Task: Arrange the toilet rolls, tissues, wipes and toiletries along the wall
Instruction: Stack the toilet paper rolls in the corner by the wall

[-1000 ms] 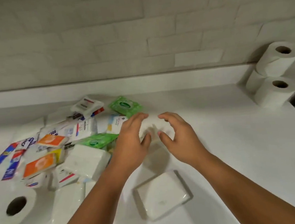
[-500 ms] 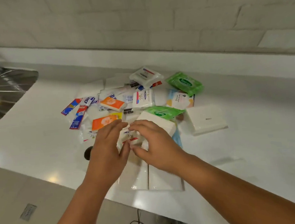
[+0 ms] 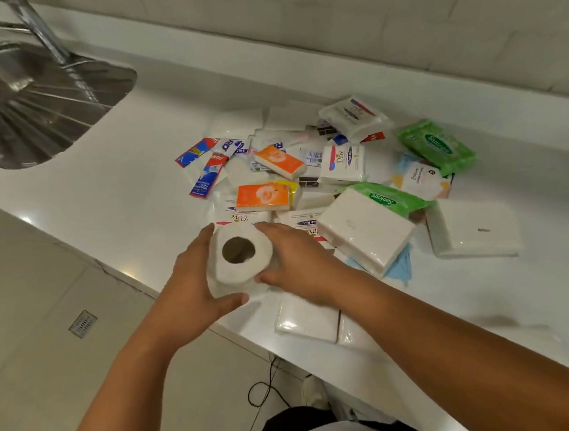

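A white toilet roll (image 3: pixel 260 265) with its hole facing up sits at the counter's front edge, held between both hands. My left hand (image 3: pixel 193 292) curls round its left side and my right hand (image 3: pixel 298 265) cups its right side. Behind it lies a pile of toiletries: orange tissue packs (image 3: pixel 262 196), Dove soap boxes (image 3: pixel 340 164), toothpaste sachets (image 3: pixel 209 173), green Sanicare wipes (image 3: pixel 437 145) and white tissue packs (image 3: pixel 367 234). Another white pack (image 3: pixel 473 228) lies to the right.
The white counter (image 3: pixel 120 202) runs along a tiled wall (image 3: pixel 327 12) at the back. A steel sink (image 3: pixel 26 107) with a tap is set in at the left. Flat white tissue packs (image 3: pixel 306 318) lie near the front edge. Floor with a drain lies below left.
The view has swung left from the stacked rolls to the pile and sink. My hands moved from the small packs to the toilet roll and now hold it.
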### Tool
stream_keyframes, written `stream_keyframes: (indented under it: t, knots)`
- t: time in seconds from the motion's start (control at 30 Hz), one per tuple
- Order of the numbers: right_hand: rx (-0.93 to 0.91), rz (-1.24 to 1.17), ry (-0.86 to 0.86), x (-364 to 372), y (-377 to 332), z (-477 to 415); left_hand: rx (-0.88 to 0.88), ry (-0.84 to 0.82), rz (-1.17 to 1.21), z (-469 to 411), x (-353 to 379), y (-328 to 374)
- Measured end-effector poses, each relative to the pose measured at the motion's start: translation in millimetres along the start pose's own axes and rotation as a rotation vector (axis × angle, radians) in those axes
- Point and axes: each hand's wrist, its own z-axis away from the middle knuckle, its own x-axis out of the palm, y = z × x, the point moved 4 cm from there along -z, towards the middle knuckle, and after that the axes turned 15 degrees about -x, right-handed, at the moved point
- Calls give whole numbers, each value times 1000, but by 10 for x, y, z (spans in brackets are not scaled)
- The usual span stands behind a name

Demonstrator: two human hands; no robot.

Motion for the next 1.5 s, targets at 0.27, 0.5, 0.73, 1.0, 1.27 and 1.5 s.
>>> stream_keyframes:
  t: [0.27, 0.5, 0.73, 1.0, 1.27, 1.5]
  knots:
    - [-1, -164, 132, -122, -6, 30, -2, 102, 118, -78, -44, 102]
    - [-88, -282, 308, -625, -91, 355, 125, 94, 215, 47, -137, 636]
    - [-52, -300, 428, -1234, 120, 1186, 278, -58, 230, 165, 373, 1421]
    - [80, -263, 626, -2031, 491, 2644, 387, -306, 305, 477, 1418, 2635]
    - [198, -219, 801, -2727, 849, 4278, 557, -553, 272, 1064, 2652, 3901]
    - [229, -230, 924, -3156, 1214, 5317, 630, -622, 199, 1395, 3536, 4721]
